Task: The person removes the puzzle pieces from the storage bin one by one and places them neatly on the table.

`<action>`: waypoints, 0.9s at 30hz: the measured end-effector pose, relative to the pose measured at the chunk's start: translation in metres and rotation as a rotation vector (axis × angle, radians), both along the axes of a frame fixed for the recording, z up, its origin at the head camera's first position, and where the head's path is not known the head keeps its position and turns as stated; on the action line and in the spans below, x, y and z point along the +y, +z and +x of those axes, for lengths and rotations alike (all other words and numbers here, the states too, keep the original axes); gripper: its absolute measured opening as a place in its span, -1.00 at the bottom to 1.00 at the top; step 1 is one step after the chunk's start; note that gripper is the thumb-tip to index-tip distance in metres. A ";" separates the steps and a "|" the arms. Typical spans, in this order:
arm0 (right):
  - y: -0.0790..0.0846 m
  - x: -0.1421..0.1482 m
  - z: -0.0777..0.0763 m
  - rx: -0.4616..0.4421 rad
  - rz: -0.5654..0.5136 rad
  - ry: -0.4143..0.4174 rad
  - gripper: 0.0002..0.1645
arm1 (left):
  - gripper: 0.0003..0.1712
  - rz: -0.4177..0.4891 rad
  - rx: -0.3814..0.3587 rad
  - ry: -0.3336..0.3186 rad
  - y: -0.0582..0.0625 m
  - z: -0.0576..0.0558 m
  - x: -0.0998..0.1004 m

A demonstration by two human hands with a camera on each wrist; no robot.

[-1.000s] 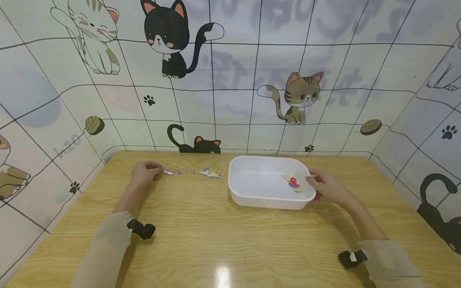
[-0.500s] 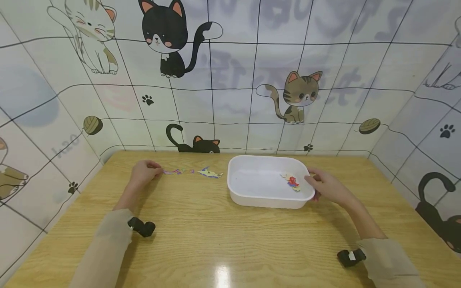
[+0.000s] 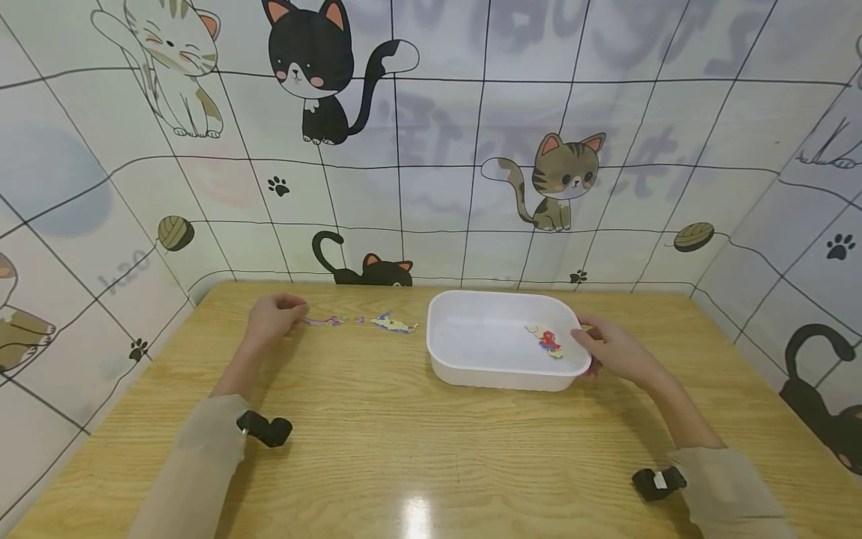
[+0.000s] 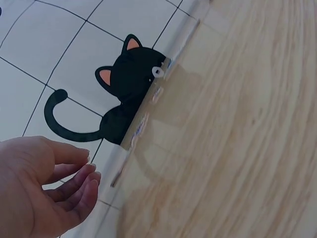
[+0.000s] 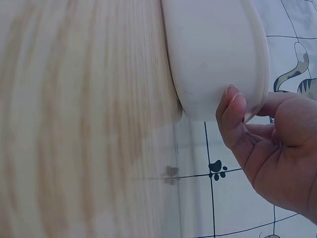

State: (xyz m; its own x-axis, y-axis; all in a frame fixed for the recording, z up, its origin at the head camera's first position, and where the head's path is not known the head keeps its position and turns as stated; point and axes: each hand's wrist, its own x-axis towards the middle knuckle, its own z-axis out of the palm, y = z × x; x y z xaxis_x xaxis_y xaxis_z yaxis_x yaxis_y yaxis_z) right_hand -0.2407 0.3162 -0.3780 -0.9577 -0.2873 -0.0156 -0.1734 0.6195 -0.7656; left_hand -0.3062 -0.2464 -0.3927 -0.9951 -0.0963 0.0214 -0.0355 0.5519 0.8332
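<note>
My left hand (image 3: 274, 318), in the head view, is just above the left end of a row of thin colourful cutouts. Nothing shows between its loosely bent fingers (image 4: 81, 191) in the left wrist view. Nearest to it lies a slim pink-purple piece (image 3: 323, 322); a tiny purple bit (image 3: 360, 320) and a larger yellow-and-blue piece (image 3: 393, 324) lie to its right. My right hand (image 3: 616, 348) grips the right end of a white plastic tub (image 3: 498, 379), thumb over the rim and fingers under the outside. Inside the tub lies a red, blue and yellow piece (image 3: 548, 344).
Everything rests on a wooden table (image 3: 377, 434). A cloth wall (image 3: 444, 202) printed with cats and grid lines rises behind and at both sides. Each sleeve has a black wrist camera (image 3: 266, 428).
My left hand has risen slightly from the pink-purple piece, its fingertips lifting off the table. The right hand and the tub have stayed in place.
</note>
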 end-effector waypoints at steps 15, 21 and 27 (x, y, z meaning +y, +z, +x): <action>0.000 0.002 0.000 -0.010 -0.012 0.006 -0.37 | -0.60 0.183 0.036 -0.218 0.016 0.004 0.046; 0.000 0.002 0.000 -0.011 -0.020 0.011 -0.37 | -0.61 0.197 0.046 -0.295 0.018 0.006 0.069; 0.000 0.002 0.000 -0.012 -0.024 0.013 -0.36 | -0.68 0.228 0.069 -0.369 0.021 0.010 0.095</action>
